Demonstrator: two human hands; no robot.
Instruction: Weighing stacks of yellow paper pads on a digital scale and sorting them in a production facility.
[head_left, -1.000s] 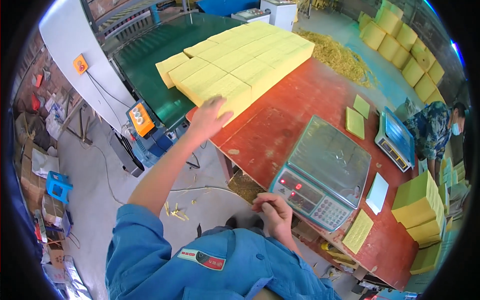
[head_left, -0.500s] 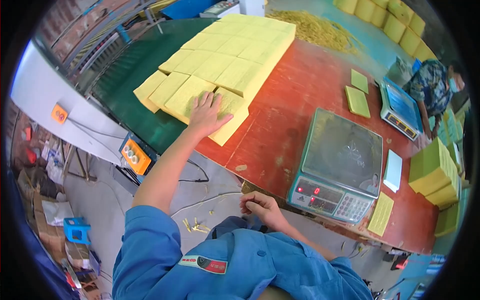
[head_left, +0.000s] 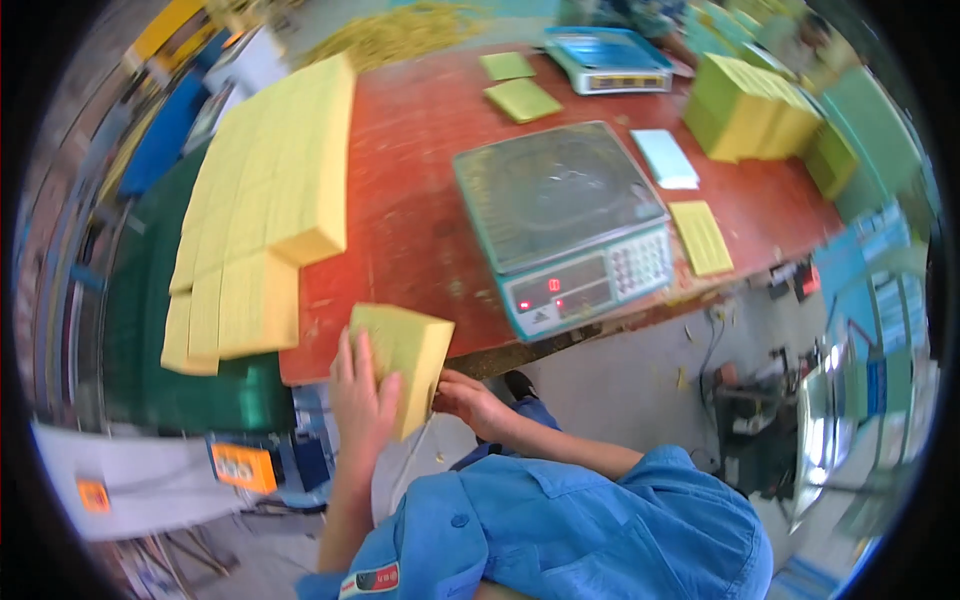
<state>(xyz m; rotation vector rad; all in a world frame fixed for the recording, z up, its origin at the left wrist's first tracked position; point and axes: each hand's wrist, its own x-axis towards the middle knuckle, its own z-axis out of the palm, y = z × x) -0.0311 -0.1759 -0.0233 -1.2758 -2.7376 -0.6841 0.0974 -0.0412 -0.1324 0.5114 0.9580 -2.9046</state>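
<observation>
A thick stack of yellow paper point(head_left: 412, 345) is held tilted at the red table's front edge. My left hand point(head_left: 365, 400) presses its left face, thumb toward me and fingers reaching up the side. At the stack's lower right edge is my right hand point(head_left: 468, 402), fingers bent against it; its fingertips are partly hidden. Farther left, a large block of similar yellow paper stacks point(head_left: 265, 165) stands in rows, partly over a green surface point(head_left: 150, 290). Right of the held stack sits a weighing scale point(head_left: 560, 200) with a bare platter and lit red digits.
On the red table point(head_left: 405, 130) lie yellow sheets point(head_left: 522, 100), a white pad point(head_left: 664, 158) and a yellow card point(head_left: 701, 237). A second scale point(head_left: 608, 62) and yellow stacks point(head_left: 750, 105) stand at the far right, near other people. An orange switch box point(head_left: 243, 467) hangs at the left.
My left hand has brought a yellow stack off the block's near corner toward me. My right hand has come up to its right side. The view has turned right.
</observation>
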